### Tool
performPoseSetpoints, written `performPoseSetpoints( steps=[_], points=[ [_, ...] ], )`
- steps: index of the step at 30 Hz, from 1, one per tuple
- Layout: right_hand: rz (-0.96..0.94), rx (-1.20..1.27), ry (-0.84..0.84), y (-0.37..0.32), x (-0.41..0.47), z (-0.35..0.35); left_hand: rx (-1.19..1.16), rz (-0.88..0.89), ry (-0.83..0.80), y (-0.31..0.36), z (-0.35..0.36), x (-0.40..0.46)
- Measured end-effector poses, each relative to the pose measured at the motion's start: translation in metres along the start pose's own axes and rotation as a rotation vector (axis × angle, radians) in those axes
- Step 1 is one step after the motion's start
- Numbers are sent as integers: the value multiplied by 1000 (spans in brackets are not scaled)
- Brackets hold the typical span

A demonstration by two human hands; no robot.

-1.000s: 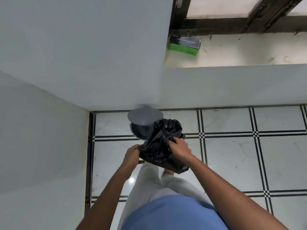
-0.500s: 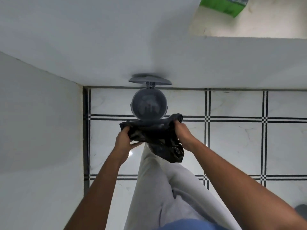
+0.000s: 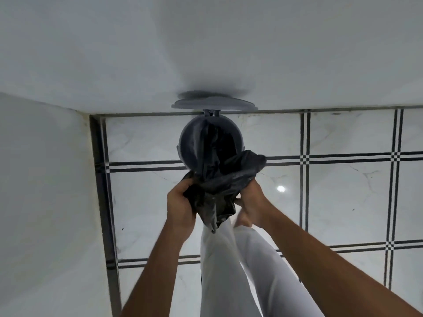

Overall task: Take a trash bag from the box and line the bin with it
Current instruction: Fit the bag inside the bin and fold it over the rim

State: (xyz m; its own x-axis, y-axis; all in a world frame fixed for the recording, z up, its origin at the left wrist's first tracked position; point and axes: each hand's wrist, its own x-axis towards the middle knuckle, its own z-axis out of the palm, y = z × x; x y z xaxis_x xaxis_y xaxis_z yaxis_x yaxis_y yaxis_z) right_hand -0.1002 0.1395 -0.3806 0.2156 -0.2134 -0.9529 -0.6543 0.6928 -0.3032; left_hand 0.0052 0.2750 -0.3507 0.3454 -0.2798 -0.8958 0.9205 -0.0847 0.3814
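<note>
- Marble-look floor tiles with black grid lines are seen beneath a white wall.
- The black trash bag is gripped by the left hand.
- Part of it has now been fed into the grey bin, lid raised; earlier it was bunched outside, so lining has begun.
- Its other edge is gripped by the right hand.

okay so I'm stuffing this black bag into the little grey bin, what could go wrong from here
1. The trash bag is bunched between your left hand and right hand, with only part of it inside the bin; it may go in twisted instead of opening out.
2. Its mouth isn't over the rim, so it could slip down inside.
3. The raised lid might drop onto the bag.
</note>
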Motion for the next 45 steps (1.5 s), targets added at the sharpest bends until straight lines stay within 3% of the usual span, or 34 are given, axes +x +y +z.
performPoseSetpoints(
  steps=[6,10,15,20,23,31,35,40,45],
  points=[
    [-39,-23,3,17,81,7,-74,-47,61,-34,-10,80],
    [59,67,41,11,137,28,-127,-57,72,-40,-11,119],
    [161,211,-79,13,184,76,-148,17,188,-39,-40,155],
    [216,225,-185,26,206,114,-50,79,295,-32,-64,168],
    [235,269,-222,27,217,112,95,49,270,-30,-62,179],
    [14,200,100,23,276,35,311,-25,100,-35,-15,252],
    [34,124,229,13,288,13,363,-47,86,-43,-10,305],
    [17,51,235,15,290,15,553,-26,150,-40,-3,327],
    [-120,-67,332,16,289,7,697,-35,244,-22,-14,338]
  ],
)
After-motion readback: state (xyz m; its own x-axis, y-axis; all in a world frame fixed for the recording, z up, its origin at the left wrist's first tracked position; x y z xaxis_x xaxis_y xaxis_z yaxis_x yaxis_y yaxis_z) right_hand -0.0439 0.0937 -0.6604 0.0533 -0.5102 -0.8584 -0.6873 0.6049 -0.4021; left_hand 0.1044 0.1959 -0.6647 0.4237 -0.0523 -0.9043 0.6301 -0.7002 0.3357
